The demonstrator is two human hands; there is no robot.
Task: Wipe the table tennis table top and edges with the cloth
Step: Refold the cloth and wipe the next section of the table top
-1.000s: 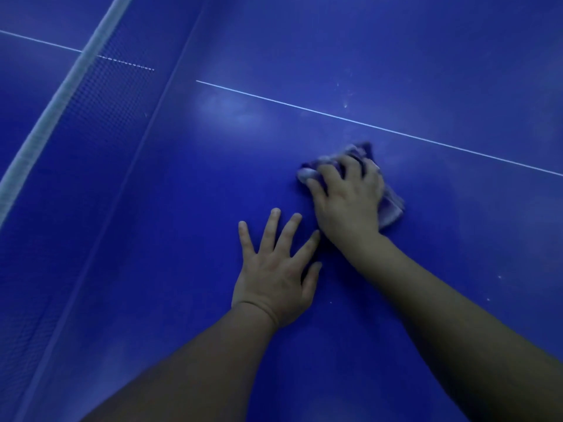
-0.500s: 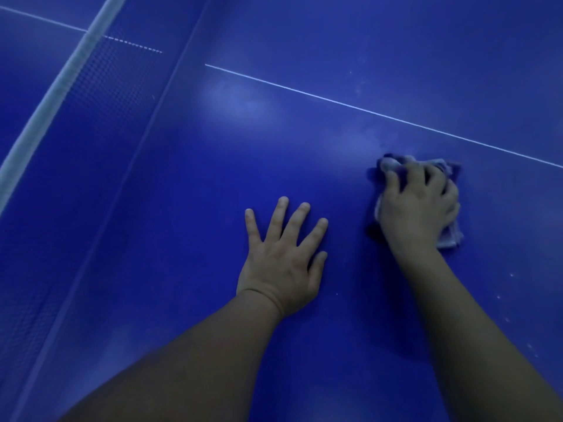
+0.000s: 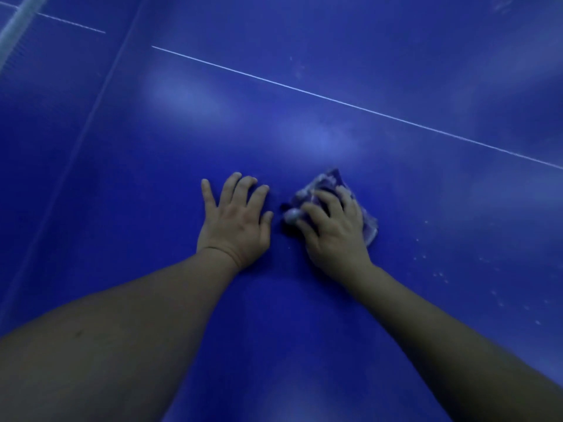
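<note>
Blue fills nearly the whole view: the table tennis surface (image 3: 396,284) stretches away under both bare forearms, crossed by a thin white line (image 3: 350,105) that slants from upper left down to the right edge. At the far upper left corner a pale strip of the net (image 3: 15,25) shows, with dark mesh below it. The left hand (image 3: 234,226) lies flat on the surface, palm down, its fingers (image 3: 230,185) straight and slightly spread, holding nothing. Just beside it, to the right, the right hand (image 3: 335,236) presses down on the cloth (image 3: 330,179), a crumpled bluish-white rag bunched under the palm; its fingers (image 3: 324,199) are curled over the cloth and grip it against the surface. Folds of cloth stick out ahead of the fingertips and along the hand's right side. Small pale specks (image 3: 438,274) dot the surface to the right of the right forearm.
</note>
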